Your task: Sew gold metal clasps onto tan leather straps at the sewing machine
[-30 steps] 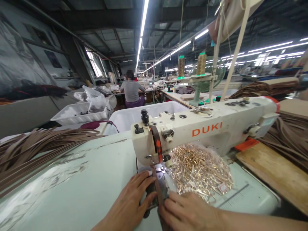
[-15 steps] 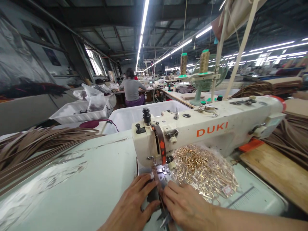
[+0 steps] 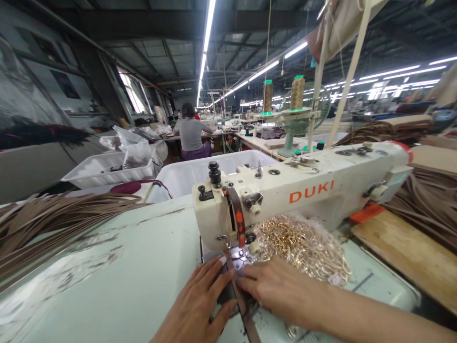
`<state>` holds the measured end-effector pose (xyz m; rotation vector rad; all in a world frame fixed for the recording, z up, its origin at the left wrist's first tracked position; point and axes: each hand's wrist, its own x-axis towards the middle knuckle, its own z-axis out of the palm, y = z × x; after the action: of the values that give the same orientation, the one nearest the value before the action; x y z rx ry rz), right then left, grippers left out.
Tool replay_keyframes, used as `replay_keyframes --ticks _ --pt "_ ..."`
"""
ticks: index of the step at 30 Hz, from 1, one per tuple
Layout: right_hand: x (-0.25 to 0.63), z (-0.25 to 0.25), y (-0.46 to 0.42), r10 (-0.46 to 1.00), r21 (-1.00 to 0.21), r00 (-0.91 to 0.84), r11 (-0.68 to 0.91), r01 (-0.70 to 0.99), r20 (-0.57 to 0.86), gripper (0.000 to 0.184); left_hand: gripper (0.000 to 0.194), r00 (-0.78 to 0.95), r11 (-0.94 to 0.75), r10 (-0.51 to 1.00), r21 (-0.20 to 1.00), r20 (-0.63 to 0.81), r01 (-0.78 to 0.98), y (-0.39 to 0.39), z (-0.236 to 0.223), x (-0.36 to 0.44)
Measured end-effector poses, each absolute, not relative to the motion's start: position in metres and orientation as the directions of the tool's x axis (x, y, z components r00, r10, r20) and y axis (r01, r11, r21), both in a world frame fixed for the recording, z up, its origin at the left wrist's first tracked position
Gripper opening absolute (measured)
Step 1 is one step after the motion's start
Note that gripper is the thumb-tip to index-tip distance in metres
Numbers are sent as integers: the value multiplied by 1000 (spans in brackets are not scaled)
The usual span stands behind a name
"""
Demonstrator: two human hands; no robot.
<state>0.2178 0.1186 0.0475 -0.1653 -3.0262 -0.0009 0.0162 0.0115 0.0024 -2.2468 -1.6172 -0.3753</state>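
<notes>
Left hand [image 3: 200, 305]: we press it flat, fingers spread, on the narrow brown leather strap [image 3: 246, 314], gripping nothing.

Right hand [image 3: 282, 290]: likewise open and flat, fingertips pinning the same strap just before the presser foot [image 3: 233, 255].

Strap: it lies on the pale green desk [image 3: 107, 286] between our two hands, running from under the needle toward us. Compared with half a second ago, our right hand has slid closer to the needle; we judge the strap is being fed forward.

Cream sewing machine [image 3: 303, 195]: orange lettering reads "DUKI".

Heap of gold metal buckles in clear plastic [image 3: 303, 243]: just right of the needle.

Brown strap bundle [image 3: 53, 224]: far left.
</notes>
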Motion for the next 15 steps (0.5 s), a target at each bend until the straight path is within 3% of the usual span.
replay_keyframes --ticks 5,11,15 --pt "240 68 149 309 -149 -950 943 298 54 15 43 327 -294 855 -144 402 945 9 5 17" --pt "250 59 174 487 -133 -867 871 473 109 20 52 307 -300 863 -82 401 950 10 4 19" --pt "242 55 183 546 -367 -833 796 482 89 31 52 274 -283 880 -37 388 958 9 3 19"
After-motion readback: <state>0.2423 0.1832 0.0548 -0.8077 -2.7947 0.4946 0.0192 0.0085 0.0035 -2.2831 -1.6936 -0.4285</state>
